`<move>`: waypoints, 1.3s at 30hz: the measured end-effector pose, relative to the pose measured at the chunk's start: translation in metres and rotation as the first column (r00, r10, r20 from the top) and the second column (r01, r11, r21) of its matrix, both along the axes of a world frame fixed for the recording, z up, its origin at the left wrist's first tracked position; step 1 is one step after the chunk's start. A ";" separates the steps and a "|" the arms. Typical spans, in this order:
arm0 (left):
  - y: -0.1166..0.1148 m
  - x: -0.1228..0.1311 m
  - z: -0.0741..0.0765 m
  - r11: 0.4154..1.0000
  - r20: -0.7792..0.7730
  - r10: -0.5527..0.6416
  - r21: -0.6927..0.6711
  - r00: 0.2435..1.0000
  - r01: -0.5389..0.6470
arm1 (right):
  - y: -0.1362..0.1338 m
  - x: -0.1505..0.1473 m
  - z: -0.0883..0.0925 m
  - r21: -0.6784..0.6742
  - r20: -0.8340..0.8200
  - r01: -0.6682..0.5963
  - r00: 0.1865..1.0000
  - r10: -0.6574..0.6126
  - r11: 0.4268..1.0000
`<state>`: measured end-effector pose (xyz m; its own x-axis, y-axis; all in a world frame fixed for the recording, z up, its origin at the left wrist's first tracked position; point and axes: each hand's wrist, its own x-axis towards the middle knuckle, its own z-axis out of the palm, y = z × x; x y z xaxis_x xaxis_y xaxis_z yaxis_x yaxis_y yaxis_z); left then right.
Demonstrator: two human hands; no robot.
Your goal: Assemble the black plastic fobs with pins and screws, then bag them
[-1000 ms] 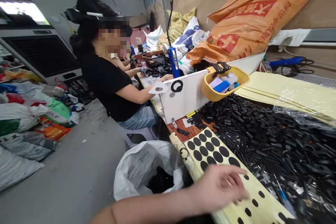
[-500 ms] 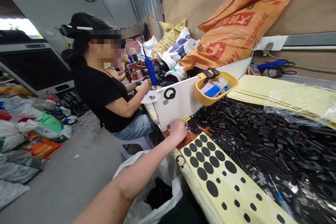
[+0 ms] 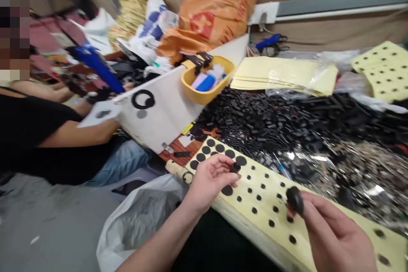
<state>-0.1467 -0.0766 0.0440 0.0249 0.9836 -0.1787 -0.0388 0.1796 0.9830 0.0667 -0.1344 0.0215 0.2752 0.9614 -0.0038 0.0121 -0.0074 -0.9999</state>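
Observation:
My left hand (image 3: pixel 212 180) is closed, pinching a small black cylindrical part (image 3: pixel 235 167) between thumb and fingers, above the pale yellow sheet (image 3: pixel 237 210) with black dots. To the right, my right hand (image 3: pixel 334 225) is closed around a round black knob-like part (image 3: pixel 295 200), which is over the same sheet. The two parts are apart. Large dots line the sheet's far left end and small dots run toward the right. Beyond the sheet lies a heap of small black parts (image 3: pixel 264 114).
A yellow bin (image 3: pixel 207 93) hangs on a white divider (image 3: pixel 165 114). Shiny metal parts (image 3: pixel 360 174) lie at the right. Below the table edge is a white bag (image 3: pixel 127 216). At the left sits a person in black (image 3: pixel 47 136), holding a blue tool (image 3: pixel 100 68).
The view has turned right and down. My left hand has come back from the divider's base to above the sheet and now holds a black part. My right hand has come into view.

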 end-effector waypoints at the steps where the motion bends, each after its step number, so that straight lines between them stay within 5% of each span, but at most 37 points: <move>1: -0.009 0.012 0.003 0.999 0.118 -0.025 -0.038 0.993 0.029 | 0.000 -0.002 0.010 0.032 0.060 0.056 0.997 -0.058 0.998; 3: -0.021 0.032 0.006 0.992 0.231 -0.057 -0.101 0.971 0.082 | -0.001 -0.005 0.027 0.154 0.168 0.129 0.974 -0.155 0.980; 8: -0.033 0.057 0.002 0.988 0.106 -0.100 -0.111 0.989 0.112 | -0.012 -0.005 0.033 0.313 0.410 0.067 0.890 -0.198 0.947; 26: -0.037 0.061 -0.014 0.986 -0.114 -0.113 0.108 0.987 0.126 | -0.013 0.007 0.018 0.189 0.516 0.005 0.850 -0.103 0.982; 39: -0.035 0.066 -0.019 0.978 -0.166 -0.137 0.133 0.977 0.159 | -0.009 0.005 0.014 0.120 0.546 -0.007 0.836 -0.060 0.993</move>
<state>-0.0808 -0.1118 0.0247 0.1554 0.9867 -0.0480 0.1326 0.0273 0.9908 0.0713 -0.1433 0.0356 0.2254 0.9383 0.2624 0.5594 0.0959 -0.8233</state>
